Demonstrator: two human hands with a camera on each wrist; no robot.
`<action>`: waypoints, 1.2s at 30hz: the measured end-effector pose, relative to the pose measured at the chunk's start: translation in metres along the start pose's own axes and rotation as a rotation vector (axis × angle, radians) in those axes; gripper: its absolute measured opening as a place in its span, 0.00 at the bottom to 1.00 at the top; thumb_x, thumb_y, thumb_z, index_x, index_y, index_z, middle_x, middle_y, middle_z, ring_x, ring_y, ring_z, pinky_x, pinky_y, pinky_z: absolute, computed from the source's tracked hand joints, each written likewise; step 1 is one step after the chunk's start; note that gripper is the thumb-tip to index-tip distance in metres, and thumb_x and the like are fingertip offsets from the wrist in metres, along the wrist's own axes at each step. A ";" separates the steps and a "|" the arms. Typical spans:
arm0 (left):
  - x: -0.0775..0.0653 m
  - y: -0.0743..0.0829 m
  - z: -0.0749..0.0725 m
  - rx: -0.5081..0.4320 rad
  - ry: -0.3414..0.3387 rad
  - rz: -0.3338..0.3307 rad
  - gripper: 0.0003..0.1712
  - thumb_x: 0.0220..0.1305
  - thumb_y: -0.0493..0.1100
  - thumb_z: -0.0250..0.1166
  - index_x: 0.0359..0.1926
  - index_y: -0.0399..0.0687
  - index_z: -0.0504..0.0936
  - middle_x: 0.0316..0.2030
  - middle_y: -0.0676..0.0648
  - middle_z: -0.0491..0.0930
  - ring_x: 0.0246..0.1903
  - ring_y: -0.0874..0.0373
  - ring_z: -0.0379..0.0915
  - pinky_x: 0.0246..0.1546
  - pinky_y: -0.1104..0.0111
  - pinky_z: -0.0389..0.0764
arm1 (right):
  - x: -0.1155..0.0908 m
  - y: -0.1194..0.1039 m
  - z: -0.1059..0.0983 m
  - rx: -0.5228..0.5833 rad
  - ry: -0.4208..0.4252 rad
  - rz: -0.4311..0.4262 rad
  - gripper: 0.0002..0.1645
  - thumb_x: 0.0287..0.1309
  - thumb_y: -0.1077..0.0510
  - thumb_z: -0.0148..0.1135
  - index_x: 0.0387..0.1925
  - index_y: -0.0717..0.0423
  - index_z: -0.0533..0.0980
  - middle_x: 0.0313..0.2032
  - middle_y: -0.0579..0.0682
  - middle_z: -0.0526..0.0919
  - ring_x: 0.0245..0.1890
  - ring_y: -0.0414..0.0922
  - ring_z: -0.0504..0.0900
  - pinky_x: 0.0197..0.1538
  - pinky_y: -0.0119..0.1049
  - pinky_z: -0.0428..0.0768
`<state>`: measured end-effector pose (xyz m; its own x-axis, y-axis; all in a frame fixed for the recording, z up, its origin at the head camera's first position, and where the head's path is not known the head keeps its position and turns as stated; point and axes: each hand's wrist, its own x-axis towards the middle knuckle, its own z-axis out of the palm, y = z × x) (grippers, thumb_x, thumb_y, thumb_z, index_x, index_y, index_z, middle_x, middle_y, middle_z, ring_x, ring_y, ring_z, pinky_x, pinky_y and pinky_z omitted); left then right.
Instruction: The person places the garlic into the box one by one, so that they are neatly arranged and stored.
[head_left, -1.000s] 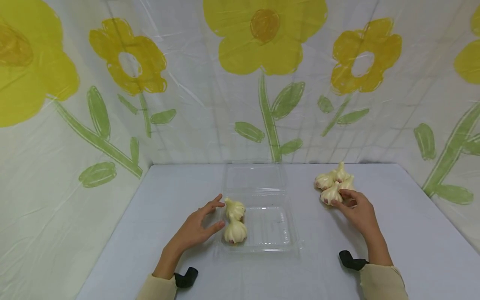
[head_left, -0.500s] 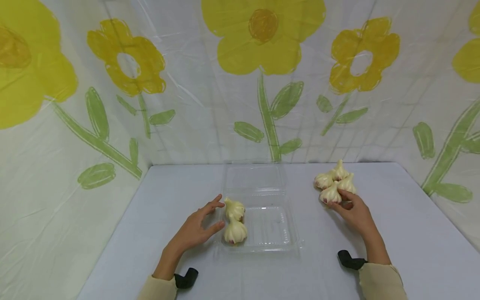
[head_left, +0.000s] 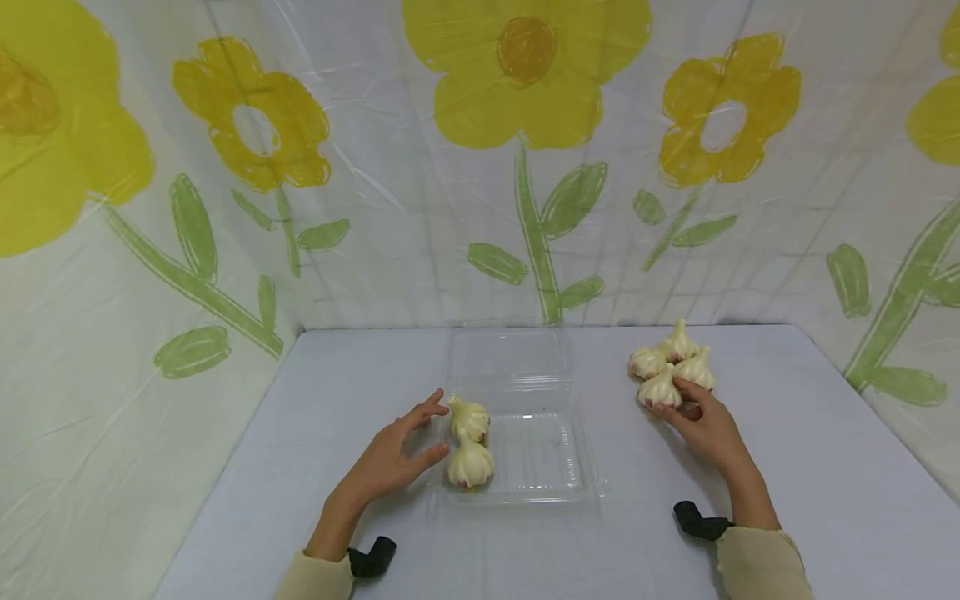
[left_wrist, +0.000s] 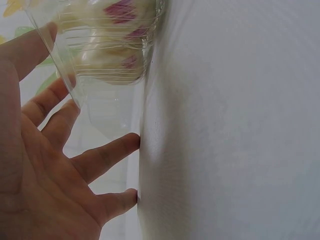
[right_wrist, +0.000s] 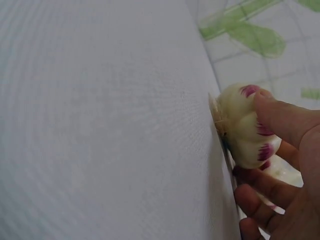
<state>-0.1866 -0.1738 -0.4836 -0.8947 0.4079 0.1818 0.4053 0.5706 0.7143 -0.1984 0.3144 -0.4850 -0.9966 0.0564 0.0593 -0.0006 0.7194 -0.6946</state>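
In the head view, the garlic bulb was the nearest of a cluster on the tabletop, and it lay just ahead and to the left of the right hand. The thumb and index finger of that hand sat on either side of it, pinching it, and its neck pointed toward the tabletop's far edge. Three other bulbs crowded close behind and beside it, so the fingers had the bulb's near side. The clear container lay well to the left, its lid folded back, with two garlic bulbs in a row along its left side. The left hand was the nearer hand to that container and the farther one from the cluster.

In the left wrist view, the left fingers were spread and relaxed, gripping nothing. The thumb and some fingertips reached the container's wall, though which of them truly touched could not be told; two other fingertips met the tabletop.

In the right wrist view, the thumb lay across the pinched bulb's purple-streaked side, with the index finger opposite. A tan stub lay against or just beside the tabletop; whether the bulb had any lift could not be told.
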 end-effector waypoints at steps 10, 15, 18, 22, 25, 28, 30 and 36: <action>-0.001 0.001 -0.001 0.006 0.005 0.019 0.30 0.69 0.57 0.66 0.68 0.57 0.73 0.78 0.58 0.58 0.66 0.42 0.74 0.70 0.29 0.57 | -0.002 -0.003 -0.001 0.015 -0.002 -0.006 0.44 0.67 0.44 0.66 0.73 0.64 0.63 0.62 0.69 0.76 0.47 0.52 0.83 0.37 0.29 0.78; -0.001 0.003 -0.002 0.006 0.006 0.020 0.30 0.69 0.56 0.66 0.68 0.56 0.73 0.78 0.57 0.58 0.66 0.41 0.74 0.69 0.30 0.57 | -0.002 -0.004 -0.003 0.013 0.013 -0.015 0.43 0.66 0.45 0.68 0.72 0.63 0.65 0.61 0.69 0.78 0.45 0.51 0.82 0.36 0.30 0.78; -0.001 0.003 -0.002 0.007 0.005 0.018 0.30 0.69 0.56 0.66 0.68 0.56 0.73 0.79 0.57 0.58 0.66 0.41 0.74 0.70 0.30 0.57 | -0.002 -0.004 -0.004 0.002 0.020 -0.022 0.43 0.66 0.45 0.67 0.72 0.63 0.65 0.61 0.68 0.78 0.46 0.55 0.83 0.36 0.32 0.78; 0.000 0.003 -0.002 0.006 0.000 0.010 0.31 0.69 0.57 0.66 0.68 0.56 0.73 0.79 0.58 0.58 0.66 0.42 0.74 0.70 0.30 0.56 | -0.003 -0.006 -0.004 0.004 0.030 -0.030 0.43 0.66 0.44 0.67 0.72 0.63 0.65 0.62 0.67 0.77 0.48 0.57 0.82 0.36 0.34 0.78; 0.000 0.002 -0.002 0.005 -0.001 0.006 0.31 0.69 0.57 0.66 0.69 0.57 0.73 0.79 0.59 0.57 0.67 0.42 0.74 0.70 0.29 0.55 | -0.003 -0.008 -0.004 0.013 0.051 -0.041 0.42 0.66 0.45 0.67 0.72 0.61 0.66 0.60 0.66 0.79 0.45 0.48 0.81 0.37 0.33 0.78; 0.000 0.002 -0.002 0.007 0.000 0.003 0.30 0.69 0.58 0.65 0.69 0.58 0.73 0.79 0.59 0.57 0.67 0.41 0.74 0.70 0.29 0.55 | -0.003 -0.010 -0.003 0.029 0.073 -0.062 0.41 0.66 0.45 0.68 0.72 0.60 0.67 0.58 0.64 0.80 0.41 0.35 0.77 0.37 0.30 0.78; -0.001 0.002 -0.001 0.007 0.001 0.004 0.30 0.70 0.57 0.65 0.69 0.59 0.73 0.79 0.58 0.57 0.67 0.41 0.74 0.70 0.29 0.55 | -0.003 -0.012 -0.002 0.041 0.082 -0.075 0.41 0.66 0.45 0.68 0.72 0.60 0.67 0.57 0.64 0.81 0.39 0.29 0.75 0.38 0.28 0.78; -0.001 0.002 -0.001 0.002 -0.003 -0.004 0.30 0.69 0.58 0.65 0.69 0.58 0.73 0.79 0.59 0.57 0.67 0.41 0.73 0.70 0.29 0.54 | -0.002 -0.019 -0.001 0.054 0.097 -0.098 0.39 0.66 0.46 0.68 0.72 0.60 0.68 0.55 0.63 0.82 0.40 0.33 0.76 0.39 0.25 0.77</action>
<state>-0.1856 -0.1739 -0.4815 -0.8958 0.4077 0.1770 0.4021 0.5738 0.7135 -0.1959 0.3012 -0.4716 -0.9791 0.0561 0.1956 -0.1045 0.6864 -0.7197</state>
